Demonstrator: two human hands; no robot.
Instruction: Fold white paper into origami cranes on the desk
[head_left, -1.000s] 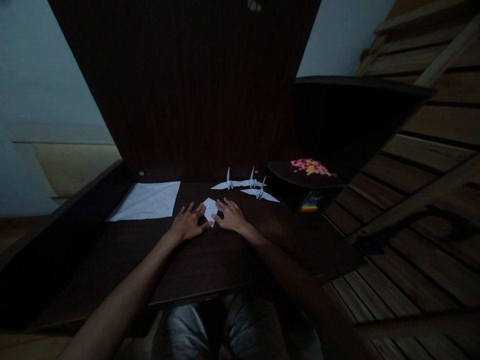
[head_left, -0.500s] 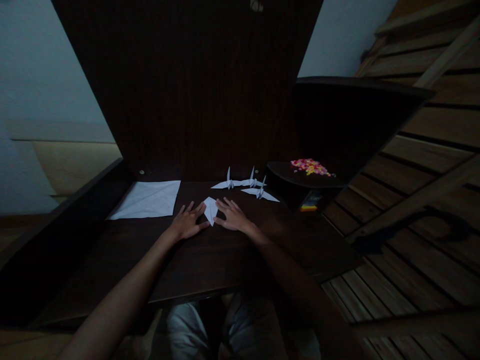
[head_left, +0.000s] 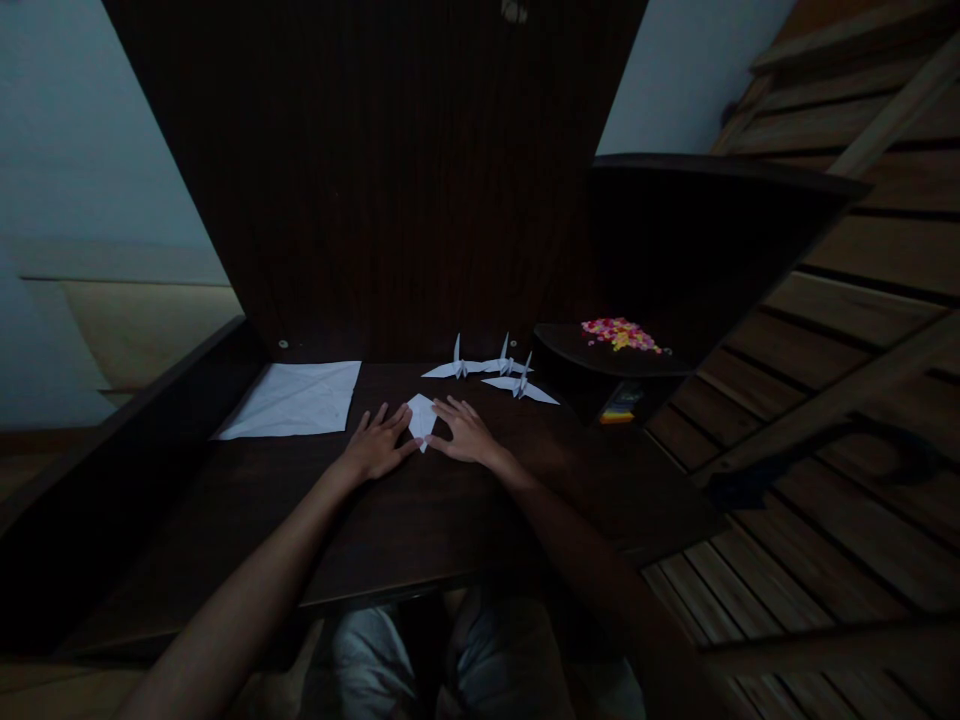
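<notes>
A small folded white origami paper [head_left: 421,418], kite-shaped with its narrow point toward me, lies flat on the dark wooden desk [head_left: 405,540]. At its left edge rests my left hand [head_left: 376,446], fingers spread, with thumb and fingertips touching the paper. My right hand [head_left: 463,434] lies along the opposite edge, its fingers also stretched out and touching the paper. Three white paper cranes stand just behind: a left crane [head_left: 460,370], a rear crane [head_left: 506,366] and a front crane [head_left: 520,386].
White creased sheets of paper [head_left: 300,400] lie at the desk's back left. To the right, a raised corner shelf [head_left: 555,345] bears a heap of small pink and yellow pieces [head_left: 619,333]; beneath it sits a small box [head_left: 621,402]. A dark panel [head_left: 375,200] closes the back.
My left thumb has slid slightly inward at the paper's lower point. Otherwise both hands and the paper have stayed in place.
</notes>
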